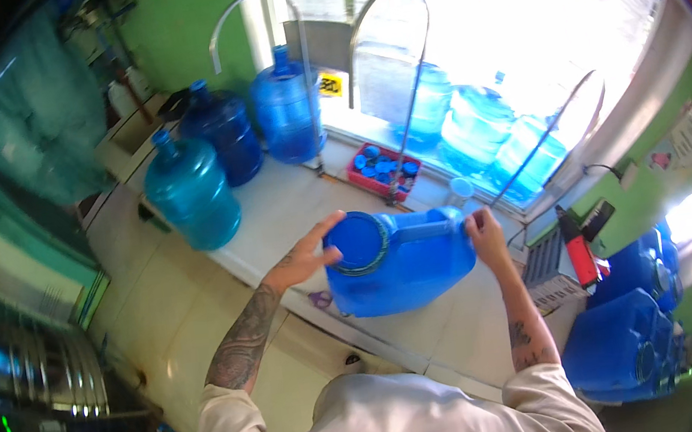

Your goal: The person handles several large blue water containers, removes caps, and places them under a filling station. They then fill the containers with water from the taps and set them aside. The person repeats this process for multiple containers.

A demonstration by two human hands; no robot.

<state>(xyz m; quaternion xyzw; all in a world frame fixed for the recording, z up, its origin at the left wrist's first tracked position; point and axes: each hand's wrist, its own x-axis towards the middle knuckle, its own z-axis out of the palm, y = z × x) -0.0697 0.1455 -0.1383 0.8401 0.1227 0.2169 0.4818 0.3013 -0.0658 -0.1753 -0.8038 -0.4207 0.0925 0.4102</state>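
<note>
A blue plastic water container (406, 280) with a wide round screw cap (357, 240) and a moulded handle (427, 230) is between my two hands above the white tiled counter (444, 327). Its capped end points left. My left hand (307, 258) is at the cap end, thumb and fingers around the near side of the cap's rim. At the opposite end, my right hand (485, 234) grips the container's upper edge with bent fingers. The container's underside is hidden, so I cannot tell whether it rests on the counter.
Round water jugs, teal (194, 192), dark blue (223, 137) and blue (288, 113), stand at the left. A red basket (360, 183) holds blue caps beneath curved metal spouts (425, 44). More jugs (473, 116) line the bright window. Blue containers (614, 345) are stacked at right.
</note>
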